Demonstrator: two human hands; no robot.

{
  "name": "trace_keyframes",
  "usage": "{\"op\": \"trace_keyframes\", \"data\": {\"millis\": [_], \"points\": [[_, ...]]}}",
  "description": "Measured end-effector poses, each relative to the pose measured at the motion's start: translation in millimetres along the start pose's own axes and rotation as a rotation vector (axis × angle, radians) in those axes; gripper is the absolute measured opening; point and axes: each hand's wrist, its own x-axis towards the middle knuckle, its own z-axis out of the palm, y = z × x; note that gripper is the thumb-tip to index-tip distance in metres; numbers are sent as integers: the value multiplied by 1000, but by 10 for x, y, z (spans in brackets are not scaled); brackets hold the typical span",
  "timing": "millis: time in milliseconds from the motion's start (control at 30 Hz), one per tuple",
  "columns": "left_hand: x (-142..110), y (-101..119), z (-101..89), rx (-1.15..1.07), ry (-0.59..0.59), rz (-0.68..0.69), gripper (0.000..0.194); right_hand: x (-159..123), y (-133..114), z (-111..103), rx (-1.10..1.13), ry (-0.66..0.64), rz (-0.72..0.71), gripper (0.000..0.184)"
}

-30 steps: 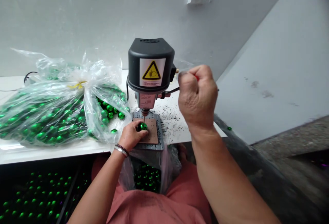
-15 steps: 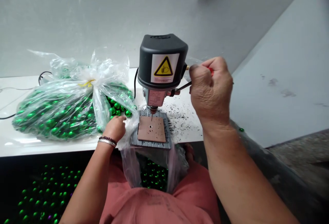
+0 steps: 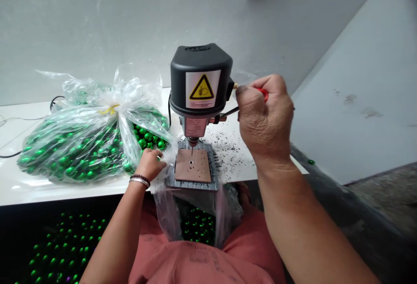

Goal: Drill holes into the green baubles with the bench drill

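Observation:
A small bench drill press (image 3: pixel 200 80) stands on the white table (image 3: pixel 65 190). Its bit (image 3: pixel 191 147) hangs above a brown plate (image 3: pixel 193 165) with a hole in it, and nothing lies on the plate. My right hand (image 3: pixel 265 119) is a fist around the press's red-knobbed lever (image 3: pixel 263 94). My left hand (image 3: pixel 150 162), with bracelets at the wrist, is curled at the open mouth of a clear bag of green beads (image 3: pixel 81 145). A green bead (image 3: pixel 158 158) shows at its fingertips, just left of the plate.
A second clear bag (image 3: pixel 195 223) with green beads hangs below the table's edge over my lap. More green beads (image 3: pixel 58 249) lie in a dark tray at lower left. Black swarf (image 3: pixel 228 145) is scattered right of the press. A stray bead (image 3: pixel 311 161) lies on the ledge at right.
A second ago my left hand held a green bead under the bit. The plate is now bare and the hand has moved left to the bag's mouth. My right hand stays on the lever.

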Motion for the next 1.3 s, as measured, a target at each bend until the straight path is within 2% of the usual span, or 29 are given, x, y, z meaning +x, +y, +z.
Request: {"op": "trace_keyframes", "data": {"millis": [133, 233, 333, 467, 633, 733, 833, 867, 933, 1000, 1067, 1167, 1233, 1300], "points": [[145, -43, -9, -426, -66, -164, 37, -10, 0, -8, 12, -1, -10, 18], [221, -20, 54, -554, -48, -241, 35, -11, -1, -11, 18, -5, -16, 18], [289, 13, 114, -477, 66, -324, 35, -8, 3, -12, 25, -11, -19, 16], [381, 34, 146, -335, 207, -389, 49, -8, 13, -12, 24, -1, -41, 15], [434, 61, 204, -168, 144, -346, 45, -28, 31, -8, 14, 40, -102, 16], [420, 52, 242, -46, 104, -271, 47, -43, 42, -10, 10, 66, -155, 17], [356, 12, 225, -53, 153, -200, 47, -53, 40, -17, 3, 75, -160, 17], [312, 0, 200, -131, 182, -189, 47, -55, 36, -20, 0, 77, -153, 17], [178, -8, 122, -432, 210, -167, 48, -59, 26, -26, -5, 72, -135, 17], [-17, 19, 24, -860, 161, -103, 50, -63, 20, -28, -7, 60, -120, 16], [-240, 86, -65, -1181, 93, -8, 46, -68, 22, -24, -7, 59, -111, 16], [-523, 241, -118, -1457, -67, 50, 40, -77, 33, -15, 4, 76, -112, 16], [-629, 348, -82, -1591, -205, 38, 40, -84, 36, -14, 23, 80, -124, 17], [-663, 436, -7, -1675, -279, -7, 40, -92, 32, -20, 48, 69, -135, 18]]}}
